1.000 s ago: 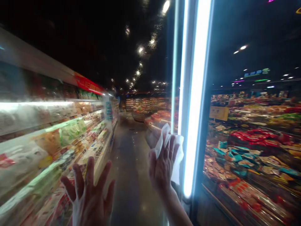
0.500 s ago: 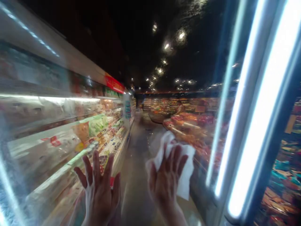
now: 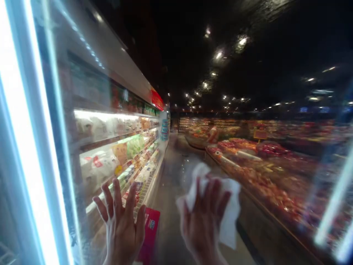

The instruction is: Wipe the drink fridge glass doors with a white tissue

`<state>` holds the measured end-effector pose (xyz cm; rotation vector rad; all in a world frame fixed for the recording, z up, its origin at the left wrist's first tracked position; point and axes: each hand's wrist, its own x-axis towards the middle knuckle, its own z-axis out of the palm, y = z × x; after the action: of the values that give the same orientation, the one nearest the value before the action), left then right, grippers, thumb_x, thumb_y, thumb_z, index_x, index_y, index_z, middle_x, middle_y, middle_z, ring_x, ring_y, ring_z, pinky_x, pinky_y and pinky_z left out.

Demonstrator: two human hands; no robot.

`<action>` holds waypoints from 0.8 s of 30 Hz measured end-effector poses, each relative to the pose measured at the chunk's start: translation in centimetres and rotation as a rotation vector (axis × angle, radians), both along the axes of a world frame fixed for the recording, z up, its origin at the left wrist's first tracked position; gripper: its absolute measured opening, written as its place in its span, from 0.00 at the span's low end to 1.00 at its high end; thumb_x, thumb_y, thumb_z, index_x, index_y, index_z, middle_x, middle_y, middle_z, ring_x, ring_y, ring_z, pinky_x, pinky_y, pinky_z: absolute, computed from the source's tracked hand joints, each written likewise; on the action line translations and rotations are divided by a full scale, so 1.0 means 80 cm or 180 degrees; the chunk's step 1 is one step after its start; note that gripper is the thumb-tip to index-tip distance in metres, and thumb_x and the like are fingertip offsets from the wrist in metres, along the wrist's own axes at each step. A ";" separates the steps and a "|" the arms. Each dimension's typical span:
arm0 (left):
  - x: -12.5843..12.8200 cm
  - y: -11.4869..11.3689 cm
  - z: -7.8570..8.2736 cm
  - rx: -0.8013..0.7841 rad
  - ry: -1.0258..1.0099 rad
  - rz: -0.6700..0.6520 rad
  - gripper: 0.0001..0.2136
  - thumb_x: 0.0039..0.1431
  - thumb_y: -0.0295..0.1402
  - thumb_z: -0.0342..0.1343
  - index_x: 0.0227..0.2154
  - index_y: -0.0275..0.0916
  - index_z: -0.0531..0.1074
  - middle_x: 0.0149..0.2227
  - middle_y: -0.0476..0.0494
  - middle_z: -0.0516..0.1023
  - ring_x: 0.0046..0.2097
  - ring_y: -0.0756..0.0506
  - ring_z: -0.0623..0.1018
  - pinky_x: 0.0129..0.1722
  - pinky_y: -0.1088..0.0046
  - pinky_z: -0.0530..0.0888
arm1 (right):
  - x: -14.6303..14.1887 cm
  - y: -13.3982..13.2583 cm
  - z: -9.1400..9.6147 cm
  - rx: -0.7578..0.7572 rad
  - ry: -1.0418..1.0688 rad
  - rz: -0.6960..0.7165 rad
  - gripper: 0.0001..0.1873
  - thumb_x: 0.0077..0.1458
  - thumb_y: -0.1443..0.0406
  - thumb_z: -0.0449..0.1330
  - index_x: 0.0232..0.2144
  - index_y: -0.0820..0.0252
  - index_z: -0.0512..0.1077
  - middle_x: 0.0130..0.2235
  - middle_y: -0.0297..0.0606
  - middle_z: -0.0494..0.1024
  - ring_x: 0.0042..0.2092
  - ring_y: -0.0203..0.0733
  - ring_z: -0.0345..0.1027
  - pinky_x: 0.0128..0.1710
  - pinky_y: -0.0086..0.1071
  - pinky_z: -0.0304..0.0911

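My left hand (image 3: 121, 224) lies flat against a glass door (image 3: 176, 154), fingers spread and holding nothing. My right hand (image 3: 204, 221) presses a white cloth (image 3: 230, 217) against the same glass, its fingers spread over the cloth and smeared by motion. The cloth sticks out above and to the right of the fingers. The glass shows a supermarket aisle with lit chiller shelves (image 3: 121, 154) on the left and piled goods (image 3: 259, 173) on the right.
A bright vertical light strip (image 3: 19, 147) runs along the door frame at the far left. Another lit strip (image 3: 333, 206) shows at the lower right. A red sign (image 3: 150, 228) appears low between my hands. A distant person (image 3: 213, 133) stands in the aisle.
The view has swung left: the bright strip on the right has slid to the far right edge and a new one has appeared at the left. My right hand has moved the cloth across the glass.
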<state>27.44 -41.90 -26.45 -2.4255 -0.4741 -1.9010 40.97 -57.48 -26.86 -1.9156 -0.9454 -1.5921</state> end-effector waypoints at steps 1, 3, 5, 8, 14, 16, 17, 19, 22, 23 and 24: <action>-0.005 0.007 0.000 -0.0030 -0.0025 -0.0003 0.41 0.64 0.27 0.55 0.73 0.54 0.40 0.77 0.44 0.30 0.76 0.31 0.32 0.72 0.33 0.36 | -0.023 0.029 -0.015 -0.0189 -0.0157 0.0188 0.35 0.67 0.66 0.49 0.73 0.65 0.51 0.69 0.51 0.64 0.76 0.60 0.36 0.72 0.65 0.37; -0.015 0.024 0.000 -0.0051 -0.0042 -0.0021 0.41 0.64 0.27 0.56 0.73 0.53 0.40 0.78 0.43 0.30 0.76 0.32 0.32 0.72 0.34 0.35 | -0.054 0.066 -0.038 -0.0317 -0.0383 0.0395 0.39 0.65 0.69 0.50 0.75 0.60 0.45 0.71 0.41 0.63 0.77 0.49 0.33 0.75 0.54 0.30; -0.027 0.042 -0.002 -0.0030 -0.0020 -0.0034 0.41 0.64 0.27 0.56 0.73 0.52 0.41 0.77 0.43 0.30 0.76 0.33 0.31 0.73 0.36 0.34 | -0.059 0.071 -0.036 -0.0363 -0.0371 0.0300 0.41 0.65 0.70 0.50 0.76 0.59 0.41 0.74 0.40 0.55 0.77 0.48 0.31 0.76 0.53 0.29; -0.040 0.068 -0.007 -0.0024 -0.0007 -0.0074 0.40 0.64 0.27 0.55 0.73 0.52 0.41 0.77 0.44 0.29 0.76 0.33 0.31 0.73 0.36 0.33 | -0.040 0.053 0.018 0.0055 -0.0129 -0.0179 0.40 0.69 0.66 0.49 0.76 0.63 0.37 0.76 0.50 0.43 0.77 0.57 0.28 0.73 0.64 0.34; -0.049 0.093 -0.013 -0.0042 0.0023 -0.0158 0.40 0.64 0.27 0.55 0.73 0.56 0.43 0.78 0.47 0.33 0.77 0.33 0.35 0.74 0.37 0.36 | -0.066 0.109 0.064 0.0190 -0.0288 -0.0155 0.39 0.71 0.62 0.47 0.75 0.64 0.35 0.76 0.49 0.44 0.77 0.57 0.26 0.72 0.66 0.32; -0.054 0.096 -0.011 -0.0112 -0.0022 -0.0186 0.40 0.64 0.26 0.54 0.73 0.57 0.41 0.78 0.47 0.32 0.77 0.33 0.35 0.74 0.38 0.37 | -0.084 0.133 0.045 -0.0348 -0.0490 0.0099 0.40 0.69 0.64 0.49 0.75 0.63 0.37 0.75 0.44 0.48 0.77 0.52 0.26 0.75 0.57 0.28; -0.057 0.097 -0.010 -0.0121 -0.0051 -0.0215 0.40 0.64 0.26 0.54 0.73 0.56 0.41 0.78 0.47 0.32 0.77 0.33 0.35 0.75 0.38 0.37 | -0.088 0.139 0.042 -0.0569 -0.0590 0.0216 0.40 0.68 0.65 0.50 0.76 0.63 0.38 0.75 0.42 0.51 0.77 0.50 0.26 0.75 0.54 0.26; -0.063 0.101 -0.009 -0.0075 -0.0072 -0.0287 0.40 0.64 0.26 0.53 0.73 0.55 0.41 0.78 0.47 0.32 0.77 0.33 0.35 0.75 0.39 0.37 | -0.088 0.138 0.060 -0.0708 -0.0690 0.0286 0.40 0.68 0.66 0.50 0.76 0.61 0.38 0.74 0.41 0.54 0.77 0.49 0.28 0.75 0.53 0.26; -0.070 0.106 -0.008 -0.0082 -0.0050 -0.0350 0.39 0.65 0.26 0.52 0.73 0.56 0.43 0.78 0.48 0.34 0.77 0.34 0.36 0.75 0.39 0.37 | -0.082 0.134 0.139 -0.0343 -0.0520 0.0082 0.40 0.70 0.64 0.49 0.76 0.60 0.34 0.75 0.45 0.50 0.77 0.55 0.31 0.74 0.62 0.29; -0.072 0.108 -0.008 -0.0113 -0.0056 -0.0354 0.39 0.65 0.26 0.52 0.73 0.56 0.43 0.78 0.48 0.34 0.77 0.34 0.36 0.75 0.39 0.37 | -0.083 0.138 0.164 -0.0240 -0.0487 0.0063 0.39 0.71 0.62 0.48 0.76 0.60 0.34 0.76 0.45 0.49 0.77 0.57 0.32 0.73 0.64 0.30; -0.073 0.109 -0.009 -0.0146 -0.0074 -0.0359 0.39 0.65 0.25 0.52 0.73 0.56 0.43 0.78 0.48 0.34 0.76 0.34 0.35 0.75 0.38 0.37 | -0.086 0.145 0.182 -0.0220 -0.0487 0.0079 0.39 0.71 0.61 0.48 0.76 0.60 0.35 0.76 0.44 0.47 0.77 0.58 0.32 0.73 0.65 0.29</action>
<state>21.63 -33.21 -27.20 -2.5126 -0.3939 -1.9848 34.09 -45.88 -12.30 -1.8405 -1.0957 -1.7320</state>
